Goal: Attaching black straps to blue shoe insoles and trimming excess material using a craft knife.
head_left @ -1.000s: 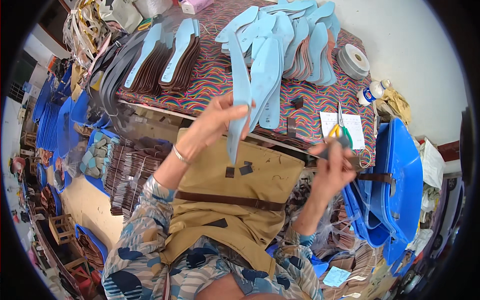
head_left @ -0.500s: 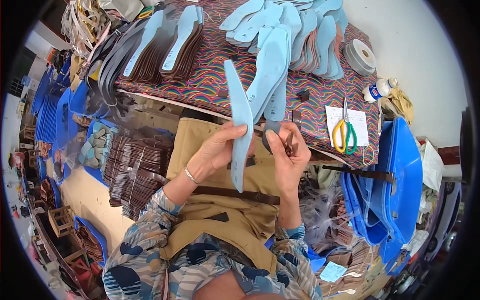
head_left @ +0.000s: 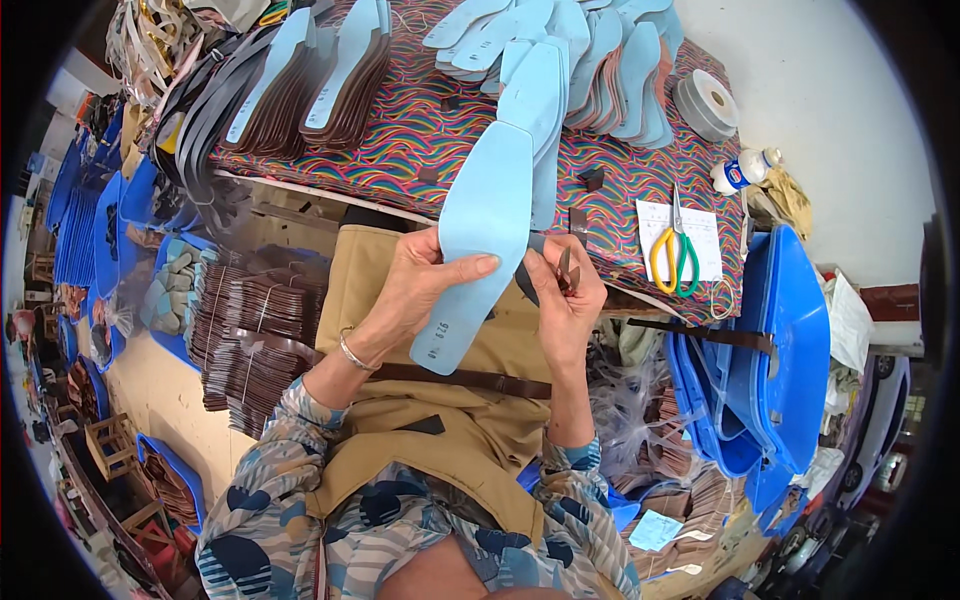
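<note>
My left hand (head_left: 412, 283) grips a light-blue insole (head_left: 487, 205) with its thumb on the broad blue face. The insole is tilted, its wide end up toward the table and its narrow end low over my apron. Close beside its right edge, my right hand (head_left: 567, 305) pinches a dark grey piece (head_left: 534, 268), part of it hidden behind the insole. Small brown pieces (head_left: 569, 272) stick out between the fingers of that hand. Just beyond, more blue insoles (head_left: 533, 95) lie overlapped on the patterned tablecloth (head_left: 420, 135).
Stacked brown-edged insoles (head_left: 345, 95) stand at the far left beside dark straps (head_left: 200, 130). Scissors (head_left: 675, 250) lie on paper at the right, near a tape roll (head_left: 706, 105) and a bottle (head_left: 745, 170). Blue bins (head_left: 795, 350) stand right of the table; bundled brown pieces (head_left: 255, 335) sit left.
My left hand has turned the insole from nearly edge-on so its broad blue face shows. My right hand stays close beside it, still pinching the dark pieces. The whole view has shifted slightly.
</note>
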Motion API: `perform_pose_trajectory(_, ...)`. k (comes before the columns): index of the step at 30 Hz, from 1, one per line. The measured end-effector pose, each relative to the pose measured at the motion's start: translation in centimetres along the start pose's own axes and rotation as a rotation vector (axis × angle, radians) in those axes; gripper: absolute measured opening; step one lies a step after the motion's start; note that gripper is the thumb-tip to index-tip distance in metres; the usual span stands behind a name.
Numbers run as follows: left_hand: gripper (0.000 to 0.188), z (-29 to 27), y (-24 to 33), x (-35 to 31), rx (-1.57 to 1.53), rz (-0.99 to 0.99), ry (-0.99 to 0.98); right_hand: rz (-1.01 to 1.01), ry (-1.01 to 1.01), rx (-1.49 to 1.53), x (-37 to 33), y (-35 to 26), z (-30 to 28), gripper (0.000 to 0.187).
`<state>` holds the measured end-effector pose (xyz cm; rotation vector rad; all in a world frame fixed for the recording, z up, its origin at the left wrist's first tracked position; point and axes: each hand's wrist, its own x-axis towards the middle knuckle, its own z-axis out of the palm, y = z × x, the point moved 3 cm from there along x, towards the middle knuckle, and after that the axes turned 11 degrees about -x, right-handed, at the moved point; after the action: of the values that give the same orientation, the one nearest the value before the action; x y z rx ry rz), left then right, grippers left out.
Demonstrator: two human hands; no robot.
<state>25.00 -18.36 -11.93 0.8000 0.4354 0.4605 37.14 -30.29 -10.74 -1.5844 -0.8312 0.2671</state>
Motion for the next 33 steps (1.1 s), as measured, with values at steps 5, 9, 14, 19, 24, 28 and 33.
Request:
perform_pose_trajectory(5,0.024,0.0,-0.3,0.1,0.019,0.001,0.009,-0.067,0.037,0.011,0.0,0.2,0.0,0.010)
perform_pose_trajectory(9,0.021,0.8,0.4,-0.2,0.016,0.056,0.044,0.346,-0.176,0.403,0.8,0.5,-1.4,0.008)
perform_pose_trajectory(14,0.023,1.4,0.2,-0.4,-0.005,-0.020,0.001,0.354,-0.216,0.295,2.1,-0.3,-1.3,0.008)
perform_pose_trajectory(19,0.023,1.2,-0.4,0.8,-0.073,-0.169,-0.023,0.168,-0.093,0.195,2.0,-0.7,-0.4,0.008)
perform_pose_trajectory(24,0.026,1.3,1.4,1.7,-0.172,-0.012,0.001,0.158,-0.155,-0.049,-0.8,-1.3,-0.1,0.025)
perform_pose_trajectory(28,0.032,3.2,2.1,1.7,-0.234,-0.014,-0.041,0.097,-0.145,-0.087,-3.6,1.0,0.5,0.026)
perform_pose_trajectory(33,0.033,3.8,3.2,1.5,-0.215,0.050,-0.027,-0.137,-0.057,-0.353,-5.0,-1.4,1.2,0.021)
